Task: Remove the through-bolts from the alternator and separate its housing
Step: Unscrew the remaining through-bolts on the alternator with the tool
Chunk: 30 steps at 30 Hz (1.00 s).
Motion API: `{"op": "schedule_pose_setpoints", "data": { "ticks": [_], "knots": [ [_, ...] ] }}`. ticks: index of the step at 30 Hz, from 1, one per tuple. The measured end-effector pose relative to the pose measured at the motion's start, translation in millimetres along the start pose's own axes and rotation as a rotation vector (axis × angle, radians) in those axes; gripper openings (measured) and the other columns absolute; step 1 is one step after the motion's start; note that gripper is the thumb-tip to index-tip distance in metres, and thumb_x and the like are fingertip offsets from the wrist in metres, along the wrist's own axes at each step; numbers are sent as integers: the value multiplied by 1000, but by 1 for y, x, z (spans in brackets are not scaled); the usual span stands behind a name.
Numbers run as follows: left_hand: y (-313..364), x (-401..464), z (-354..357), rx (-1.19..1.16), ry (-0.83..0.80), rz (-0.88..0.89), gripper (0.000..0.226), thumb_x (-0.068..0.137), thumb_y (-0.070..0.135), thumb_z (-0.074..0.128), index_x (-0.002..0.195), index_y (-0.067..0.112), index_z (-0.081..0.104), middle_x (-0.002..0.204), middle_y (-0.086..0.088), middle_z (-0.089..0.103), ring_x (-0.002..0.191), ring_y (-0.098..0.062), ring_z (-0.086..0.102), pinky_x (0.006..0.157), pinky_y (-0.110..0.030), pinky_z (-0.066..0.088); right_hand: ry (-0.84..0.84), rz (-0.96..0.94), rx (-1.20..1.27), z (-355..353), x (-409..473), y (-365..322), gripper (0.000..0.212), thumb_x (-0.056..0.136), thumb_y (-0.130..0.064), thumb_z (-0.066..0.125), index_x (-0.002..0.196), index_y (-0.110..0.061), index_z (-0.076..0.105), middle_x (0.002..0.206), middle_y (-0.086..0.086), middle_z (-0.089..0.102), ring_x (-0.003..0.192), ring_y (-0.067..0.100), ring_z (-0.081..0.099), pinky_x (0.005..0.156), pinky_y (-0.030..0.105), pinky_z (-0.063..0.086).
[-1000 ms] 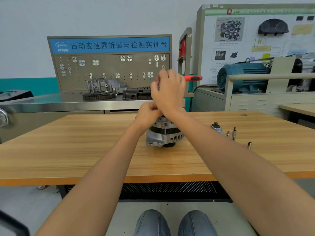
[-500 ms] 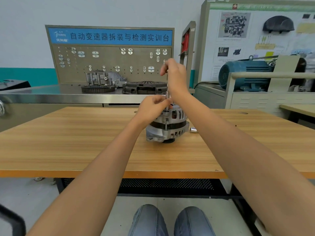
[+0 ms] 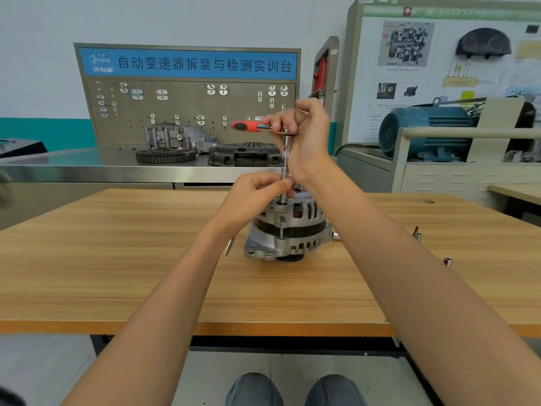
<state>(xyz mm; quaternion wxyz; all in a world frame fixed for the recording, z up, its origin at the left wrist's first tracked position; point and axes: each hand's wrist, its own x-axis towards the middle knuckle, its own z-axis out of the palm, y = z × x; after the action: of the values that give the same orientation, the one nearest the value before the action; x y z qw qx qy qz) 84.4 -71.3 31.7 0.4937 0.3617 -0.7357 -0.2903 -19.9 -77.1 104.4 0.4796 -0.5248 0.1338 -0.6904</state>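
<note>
Alternator (image 3: 288,230): it stands upright on the wooden table (image 3: 117,259), near the middle, directly in front of you.
Ratchet (image 3: 248,126): its red and black handle points left, level, above the alternator; a slim metal extension (image 3: 284,168) runs straight down from its head to the top edge of the housing.
Right hand (image 3: 304,136): your fingers are curled round the ratchet at its head end.
Left hand (image 3: 257,194): your thumb and fingertips pinch the lower part of the extension, just above the housing.
Loose bolt (image 3: 229,246): a thin metal rod lies on the table just left of the alternator, partly hidden by your left forearm.
Sockets (image 3: 417,234): small metal pieces sit on the table to the right, well apart from the alternator.
Background: a steel bench with a pegboard (image 3: 187,112) and gearbox parts.
</note>
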Motion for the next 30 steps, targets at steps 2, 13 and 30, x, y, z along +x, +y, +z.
{"op": "schedule_pose_setpoints", "data": {
  "ticks": [2,13,30],
  "knots": [
    [-2,1,-3,-26,-30,-6,18,93,24,60,89,18,76,89,3,75,85,-3,65,84,-22,49,22,14,31,2,0,1,52,95,-13,32,43,-12,40,47,5,48,64,19,59,80,30,45],
    [-2,0,2,-18,76,-13,27,87,-1,56,68,18,62,57,10,64,66,-13,57,59,-21,45,313,-596,-1400,7,-23,28,16,84,-20,48,77,-8,55,79,1,45,81,16,41,107,41,29],
    [-9,-1,-5,-103,33,9,30,93,5,55,75,26,69,65,15,70,66,5,64,67,-16,51,279,-560,-1224,9,-24,31,11,89,-12,48,82,-8,55,83,0,49,83,15,47,89,28,38]
  ]
}}
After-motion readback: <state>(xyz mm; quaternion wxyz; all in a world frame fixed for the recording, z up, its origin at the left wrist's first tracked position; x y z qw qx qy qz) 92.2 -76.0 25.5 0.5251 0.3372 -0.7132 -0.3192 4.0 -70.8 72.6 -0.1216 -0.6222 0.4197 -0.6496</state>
